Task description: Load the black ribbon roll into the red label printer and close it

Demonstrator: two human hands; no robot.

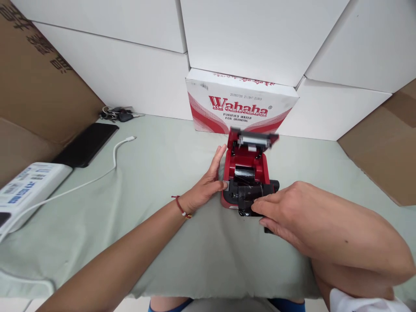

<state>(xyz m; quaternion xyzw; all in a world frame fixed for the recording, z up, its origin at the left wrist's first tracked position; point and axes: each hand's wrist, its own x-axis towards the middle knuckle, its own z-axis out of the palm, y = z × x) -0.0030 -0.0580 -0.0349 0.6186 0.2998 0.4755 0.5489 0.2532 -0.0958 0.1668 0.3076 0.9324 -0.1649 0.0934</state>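
Note:
A small red and black device [227,200] sits on the green cloth with its lid [253,143] raised. Inside the red compartment lies a dark, shiny roll [244,172]. My left hand [209,184] rests against the device's left side, thumb on its front left corner and fingers spread along the side. My right hand [282,208] grips a black part [249,194] at the front of the device between thumb and fingers. Whether that part is attached is unclear. A black knob-like piece [275,185] sticks out at the device's right.
A Wahaha carton [242,104] stands behind the device against white boxes [247,34]. Keys [118,114], a black phone-like slab [86,145], a white power strip [32,188] and a white cable [87,182] are at the left. Cardboard flanks both sides.

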